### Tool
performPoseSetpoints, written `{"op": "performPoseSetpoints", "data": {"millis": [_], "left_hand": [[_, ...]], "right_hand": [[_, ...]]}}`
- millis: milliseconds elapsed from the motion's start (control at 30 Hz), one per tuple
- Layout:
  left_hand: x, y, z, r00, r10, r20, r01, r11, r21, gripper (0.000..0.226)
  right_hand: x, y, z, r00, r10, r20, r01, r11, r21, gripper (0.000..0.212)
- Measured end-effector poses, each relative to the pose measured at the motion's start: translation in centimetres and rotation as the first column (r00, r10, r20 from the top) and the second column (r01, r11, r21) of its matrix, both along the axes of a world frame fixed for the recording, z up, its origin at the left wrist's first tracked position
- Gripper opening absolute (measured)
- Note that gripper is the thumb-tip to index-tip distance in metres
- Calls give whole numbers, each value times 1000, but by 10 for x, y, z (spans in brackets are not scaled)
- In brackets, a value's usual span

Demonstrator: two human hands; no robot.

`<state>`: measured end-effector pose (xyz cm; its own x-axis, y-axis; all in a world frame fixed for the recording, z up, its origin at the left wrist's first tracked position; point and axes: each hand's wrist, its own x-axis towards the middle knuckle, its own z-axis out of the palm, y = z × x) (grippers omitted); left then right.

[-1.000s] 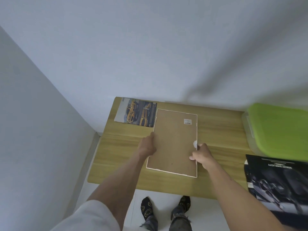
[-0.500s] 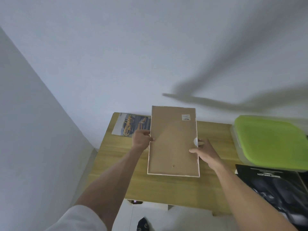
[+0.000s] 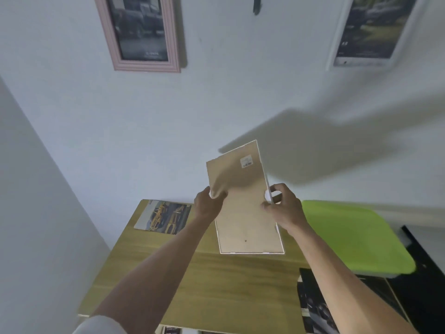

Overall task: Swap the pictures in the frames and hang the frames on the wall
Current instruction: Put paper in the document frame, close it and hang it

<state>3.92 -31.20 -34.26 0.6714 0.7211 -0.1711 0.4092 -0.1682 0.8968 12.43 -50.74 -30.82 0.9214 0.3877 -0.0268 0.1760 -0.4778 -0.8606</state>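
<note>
A white picture frame [image 3: 243,203] is held up above the wooden table [image 3: 216,292], its brown backing board facing me, a small sticker near its top right corner. My left hand [image 3: 207,206] grips its left edge and my right hand [image 3: 284,208] grips its right edge. The frame tilts with its top toward the wall. On the wall hang a pink frame [image 3: 142,34] at the upper left and a white frame [image 3: 370,32] at the upper right, both with dark car pictures. A small dark hook [image 3: 256,6] sits on the wall between them.
A picture of a yellow car [image 3: 163,216] lies at the table's far left corner. A lime green lidded box [image 3: 354,237] stands to the right. Dark printed pictures [image 3: 315,304] lie at the table's near right. A side wall closes in the left.
Both hands have lifted the frame off the table and raised it toward the wall. My view has tipped up, bringing the two hung frames into sight.
</note>
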Motion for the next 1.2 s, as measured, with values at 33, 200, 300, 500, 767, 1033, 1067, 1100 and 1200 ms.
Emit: {"op": "performPoseSetpoints", "data": {"millis": [33,200,300,500,767,1033,1067,1100,1200], "left_hand": [[5,-15,12,998,-4,60,4,1000,-9,74],[27,-80,67,953,3,303,59,979,-194,52],[30,-98,80,921,118,370,-18,965,-263,36],[28,-102,86,913,170,372,-46,947,-319,21],[7,-69,87,929,-40,368,114,977,-182,16],[-15,-15,98,906,-168,387,213,974,-75,15],[-17,-7,99,902,-180,392,223,972,-68,15],[-17,1,100,898,-187,399,232,971,-65,16],[-17,21,108,887,-185,424,237,969,-72,21]], "right_hand": [[-1,-4,6,998,13,68,-10,999,-44,34],[-9,-22,12,899,117,423,12,957,-291,34],[-14,-30,11,830,133,541,39,955,-295,38],[-18,-50,9,833,253,492,-136,956,-262,37],[24,-54,14,879,316,357,-298,949,-108,45],[62,-29,28,982,72,172,-74,997,3,68],[63,-25,31,986,86,143,-91,995,30,67],[62,-22,34,987,98,128,-106,993,53,65],[63,-10,43,988,86,130,-106,981,162,57]]}}
